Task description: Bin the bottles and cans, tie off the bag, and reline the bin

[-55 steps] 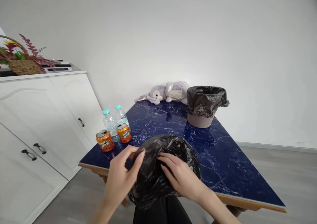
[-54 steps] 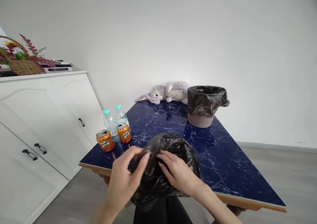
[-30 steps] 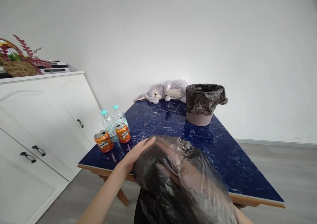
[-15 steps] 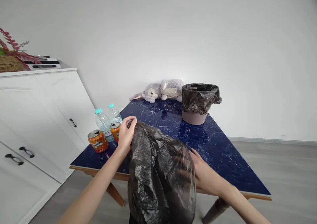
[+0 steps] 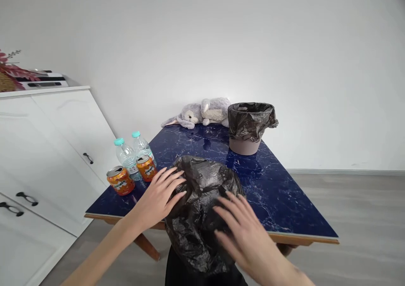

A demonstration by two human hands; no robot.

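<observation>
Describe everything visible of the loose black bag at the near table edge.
The black bag looks like thin, glossy plastic, crumpled and partly puffed up. In view it overlaps the near edge of the blue table; whether it rests there is unclear. The left hand seems to touch its left side; the right hand covers part of its right side, contact uncertain.

The one camera rides on a head just short of the near edge of the table (image 5: 284,201), above its top, facing forward and down along it. It sits close: the left hand (image 5: 161,195) and right hand (image 5: 243,229) loom large at that edge, while the wall (image 5: 202,41) beyond the table's far end fills the upper half.
</observation>
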